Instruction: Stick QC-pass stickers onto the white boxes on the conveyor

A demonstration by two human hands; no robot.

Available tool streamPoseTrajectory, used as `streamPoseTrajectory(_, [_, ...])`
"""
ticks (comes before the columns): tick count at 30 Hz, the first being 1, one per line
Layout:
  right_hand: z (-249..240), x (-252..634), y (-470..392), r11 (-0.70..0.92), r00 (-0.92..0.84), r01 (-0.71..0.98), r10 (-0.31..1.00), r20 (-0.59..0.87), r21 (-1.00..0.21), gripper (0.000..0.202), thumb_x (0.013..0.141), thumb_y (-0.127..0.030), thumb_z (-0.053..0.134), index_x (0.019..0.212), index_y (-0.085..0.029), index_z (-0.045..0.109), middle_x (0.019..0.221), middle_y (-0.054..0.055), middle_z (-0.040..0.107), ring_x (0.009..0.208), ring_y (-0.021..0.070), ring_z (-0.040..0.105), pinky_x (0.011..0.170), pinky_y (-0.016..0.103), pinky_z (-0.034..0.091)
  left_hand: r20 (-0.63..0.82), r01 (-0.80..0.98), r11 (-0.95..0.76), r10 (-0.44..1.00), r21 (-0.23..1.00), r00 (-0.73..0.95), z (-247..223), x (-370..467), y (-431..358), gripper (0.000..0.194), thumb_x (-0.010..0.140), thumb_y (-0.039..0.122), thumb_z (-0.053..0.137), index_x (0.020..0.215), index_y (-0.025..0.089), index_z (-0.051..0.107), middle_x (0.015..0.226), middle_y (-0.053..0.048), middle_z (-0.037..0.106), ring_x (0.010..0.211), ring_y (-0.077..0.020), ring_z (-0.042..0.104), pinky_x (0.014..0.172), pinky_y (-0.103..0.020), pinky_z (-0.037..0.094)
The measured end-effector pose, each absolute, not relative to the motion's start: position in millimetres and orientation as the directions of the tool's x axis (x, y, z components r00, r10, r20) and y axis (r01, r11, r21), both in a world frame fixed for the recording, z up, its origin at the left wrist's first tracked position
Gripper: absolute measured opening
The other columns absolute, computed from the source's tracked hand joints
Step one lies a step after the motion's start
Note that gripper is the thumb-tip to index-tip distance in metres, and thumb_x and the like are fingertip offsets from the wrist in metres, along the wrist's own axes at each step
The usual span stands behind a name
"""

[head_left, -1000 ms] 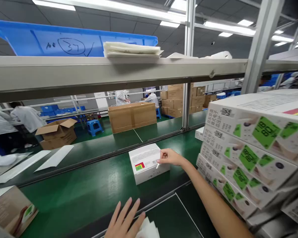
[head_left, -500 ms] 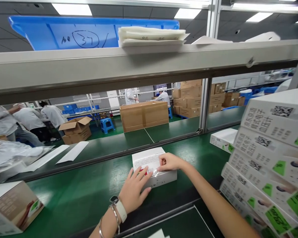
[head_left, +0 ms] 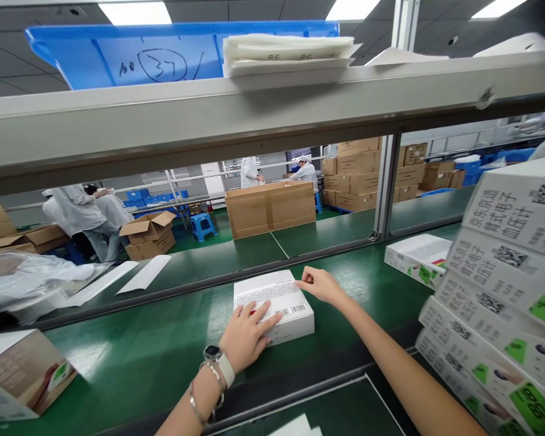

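Observation:
A white printed carton (head_left: 272,290) lies flat on the green conveyor belt, its top bearing small text and a barcode. Across its front left part rests my left hand (head_left: 247,333), open, fingers spread and covering some of a red mark. My right hand (head_left: 320,284) is closed, thumb and fingertips pinched together at the carton's right rear edge. Whatever may be between those fingertips is too small to make out. A watch and bangles sit on my left wrist.
Stacked white cartons (head_left: 495,303) rise at the right, with another carton (head_left: 415,257) behind them. A brown-sided box (head_left: 25,375) stands at the left. Overhead runs a shelf beam (head_left: 186,121) carrying a blue bin (head_left: 95,57). Co-workers (head_left: 86,209) are beyond the line.
My right hand has moved from the carton's front middle to its right rear edge, still pinched. A shiny clear bit by its fingertips no longer shows, and the barcode is uncovered. My left hand stays on the carton.

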State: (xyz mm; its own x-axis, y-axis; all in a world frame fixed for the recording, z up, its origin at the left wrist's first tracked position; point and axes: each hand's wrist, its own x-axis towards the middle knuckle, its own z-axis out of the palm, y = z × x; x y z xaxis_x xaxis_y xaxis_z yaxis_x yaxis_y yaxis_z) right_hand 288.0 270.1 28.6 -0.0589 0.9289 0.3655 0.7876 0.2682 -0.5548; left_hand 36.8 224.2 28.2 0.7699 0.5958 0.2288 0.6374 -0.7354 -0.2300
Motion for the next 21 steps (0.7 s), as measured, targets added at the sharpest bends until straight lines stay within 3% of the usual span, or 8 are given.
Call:
streamPoseTrajectory(5, [-1,274,272,0.316,0.022,0.527,0.923,0.384,-0.789,0.029,0.067,-0.045,0.055,0.058,-0.019,0.045,0.049,-0.005,0.046,0.047,0.0099,0.041,0.046,0.021,0.029,0.188,0.567,-0.796,0.536,-0.213,0.823,27,24,228,0.055,0.082,0.019,0.049,0.129,0.038,0.026,0.137,0.004,0.027,0.120,-0.0310,0.028,0.092,-0.051,0.029])
streamPoseTrajectory(8, [-10,264,269,0.246,0.154,0.207,0.948,0.280,-0.947,0.033,0.059,-0.046,0.063,0.054,-0.018,0.046,0.046,-0.006,0.043,0.044,0.0087,0.038,0.044,0.021,0.029,0.216,0.545,-0.836,0.521,-0.063,0.825,22,-8,218,0.051,0.081,0.008,0.043,0.122,0.038,0.039,0.136,0.005,0.027,0.123,-0.0286,0.024,0.096,-0.052,0.022])
streamPoseTrajectory(10, [-13,255,270,0.180,0.246,-0.001,0.953,0.175,-0.984,0.036,0.057,-0.048,0.064,0.053,-0.019,0.044,0.045,-0.007,0.042,0.041,0.0074,0.035,0.040,0.020,0.026,0.316,0.564,-0.806,0.590,0.179,0.743,18,-30,213,0.037,0.081,0.012,0.044,0.109,0.034,0.054,0.132,0.003,0.036,0.123,-0.0276,0.026,0.098,-0.050,0.021])
streamPoseTrajectory(12, [-17,242,275,0.136,0.314,-0.119,0.945,0.093,-0.984,0.038,0.061,-0.053,0.059,0.054,-0.019,0.041,0.045,-0.007,0.040,0.037,0.0062,0.031,0.036,0.020,0.023,0.433,0.526,-0.634,0.772,0.566,0.465,13,-44,215,0.023,0.082,0.023,0.046,0.098,0.027,0.062,0.124,-0.001,0.047,0.120,-0.0258,0.033,0.099,-0.045,0.025])
streamPoseTrajectory(14, [-21,224,281,0.101,0.353,-0.189,0.935,0.028,-0.977,0.040,0.064,-0.056,0.055,0.054,-0.020,0.038,0.044,-0.007,0.039,0.035,0.0061,0.030,0.034,0.020,0.022,0.328,0.272,-0.340,0.940,0.900,0.090,9,-47,225,0.023,0.082,0.031,0.048,0.098,0.022,0.061,0.118,-0.005,0.052,0.116,-0.0243,0.039,0.097,-0.040,0.030])
streamPoseTrajectory(15, [-24,215,285,0.083,0.364,-0.226,0.931,-0.005,-0.971,0.041,0.063,-0.056,0.055,0.054,-0.020,0.038,0.044,-0.006,0.040,0.035,0.0067,0.032,0.034,0.020,0.024,0.216,0.127,-0.213,0.976,0.969,-0.015,8,-44,231,0.027,0.081,0.034,0.049,0.101,0.019,0.059,0.116,-0.008,0.053,0.113,-0.0245,0.043,0.095,-0.039,0.033])
streamPoseTrajectory(18, [-29,193,291,0.045,0.368,-0.312,0.927,-0.077,-0.949,0.041,0.059,-0.057,0.058,0.053,-0.020,0.040,0.047,-0.003,0.048,0.040,0.0106,0.044,0.038,0.023,0.034,0.025,-0.056,-0.024,1.000,0.998,0.014,9,-30,249,0.037,0.079,0.036,0.052,0.108,0.013,0.053,0.109,-0.013,0.057,0.099,-0.0265,0.054,0.084,-0.040,0.044])
streamPoseTrajectory(21, [-24,189,288,0.036,0.356,-0.370,0.928,-0.107,-0.928,0.042,0.060,-0.059,0.056,0.057,-0.020,0.043,0.050,-0.001,0.052,0.046,0.0134,0.050,0.042,0.025,0.040,0.066,-0.126,-0.047,0.985,0.991,0.157,23,-19,252,0.047,0.077,0.030,0.056,0.121,0.018,0.042,0.118,-0.011,0.051,0.100,-0.0262,0.054,0.083,-0.039,0.045])
